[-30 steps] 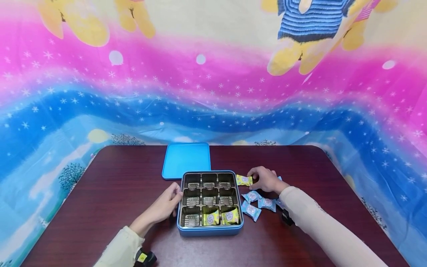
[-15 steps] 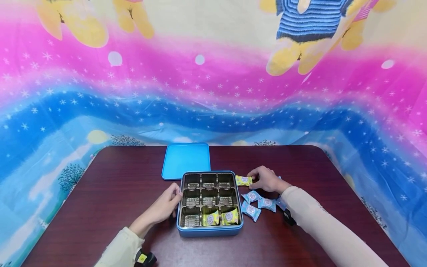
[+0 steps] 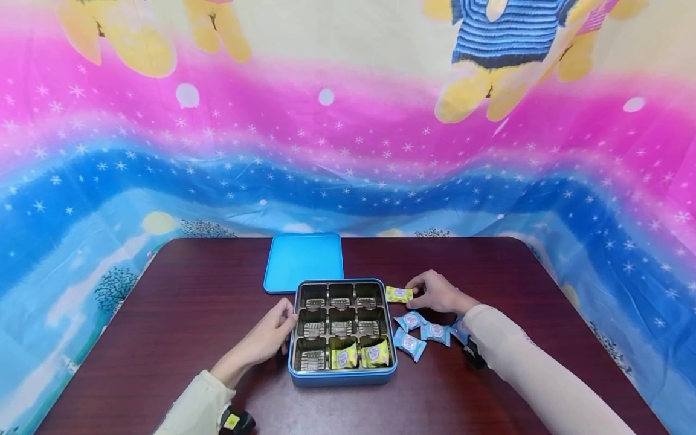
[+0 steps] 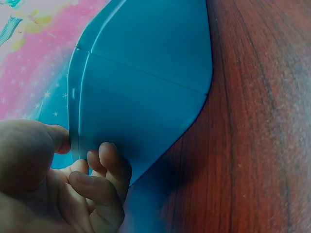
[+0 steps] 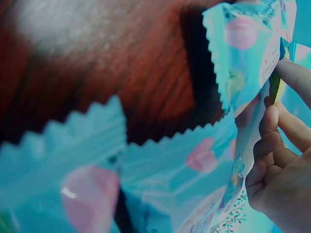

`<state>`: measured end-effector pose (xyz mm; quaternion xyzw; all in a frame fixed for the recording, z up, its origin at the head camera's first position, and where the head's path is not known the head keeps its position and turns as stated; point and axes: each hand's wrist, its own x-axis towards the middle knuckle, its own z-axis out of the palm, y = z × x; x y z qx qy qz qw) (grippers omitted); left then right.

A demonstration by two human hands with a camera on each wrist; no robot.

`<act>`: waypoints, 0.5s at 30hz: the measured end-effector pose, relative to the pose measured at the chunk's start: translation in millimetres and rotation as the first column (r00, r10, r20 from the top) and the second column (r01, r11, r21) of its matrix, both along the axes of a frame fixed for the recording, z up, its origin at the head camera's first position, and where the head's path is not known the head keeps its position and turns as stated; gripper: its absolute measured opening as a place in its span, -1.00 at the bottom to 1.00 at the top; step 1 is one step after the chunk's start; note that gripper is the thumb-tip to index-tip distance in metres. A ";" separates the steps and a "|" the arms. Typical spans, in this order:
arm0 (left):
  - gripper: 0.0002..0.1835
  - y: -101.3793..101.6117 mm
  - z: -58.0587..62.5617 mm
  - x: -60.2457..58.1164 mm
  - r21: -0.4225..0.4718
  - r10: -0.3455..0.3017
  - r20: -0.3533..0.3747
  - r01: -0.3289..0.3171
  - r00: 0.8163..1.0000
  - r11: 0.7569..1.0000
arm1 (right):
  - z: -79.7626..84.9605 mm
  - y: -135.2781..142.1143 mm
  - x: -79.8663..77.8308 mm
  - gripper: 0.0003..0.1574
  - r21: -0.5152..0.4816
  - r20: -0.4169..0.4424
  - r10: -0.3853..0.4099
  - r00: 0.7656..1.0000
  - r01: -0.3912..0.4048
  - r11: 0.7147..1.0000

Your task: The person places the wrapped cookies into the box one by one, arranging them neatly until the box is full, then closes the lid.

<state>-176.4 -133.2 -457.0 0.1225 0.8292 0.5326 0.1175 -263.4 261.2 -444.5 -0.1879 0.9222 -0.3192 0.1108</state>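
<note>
A blue square tin [image 3: 342, 378] with a nine-section plastic tray stands in the middle of the table. Its front row holds one yellow wrapped candy [image 3: 344, 356] in the middle and another [image 3: 375, 354] at the right. My left hand [image 3: 264, 334] grips the tin's left side; in the left wrist view the thumb lies at the rim and the fingers curl against the wall. Beyond the tin's back right corner, my right hand [image 3: 437, 293] pinches a third yellow candy [image 3: 399, 295] by its right end. Its yellow edge shows between fingertip and thumb in the right wrist view.
Several blue wrapped candies [image 3: 435, 333] lie right of the tin, just in front of the right hand and partly under its wrist. The blue lid [image 3: 304, 261] lies behind the tin, toward the left. A printed cloth [image 3: 348, 199] hangs behind the table [image 3: 179, 290].
My right hand and the yellow candy at its fingertips have shifted very slightly to the right. The left hand and the tin have stayed put.
</note>
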 end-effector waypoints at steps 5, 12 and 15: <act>-0.86 -0.1 -0.2 0.0 0.000 -0.006 -0.007 0.006 1.000 1.000 | 2.2 -0.4 2.0 -0.71 -0.012 0.002 -0.014 1.000 0.014 1.000; -0.86 -0.1 -0.1 0.5 0.002 -0.004 -0.005 0.004 1.000 1.000 | 1.0 4.2 2.4 -0.72 -0.034 0.009 -0.024 1.000 0.024 0.999; -0.87 0.0 -0.4 0.5 -0.001 0.001 -0.008 -0.001 1.000 1.000 | 0.9 5.7 2.8 -0.73 -0.040 -0.003 -0.026 1.000 0.026 0.999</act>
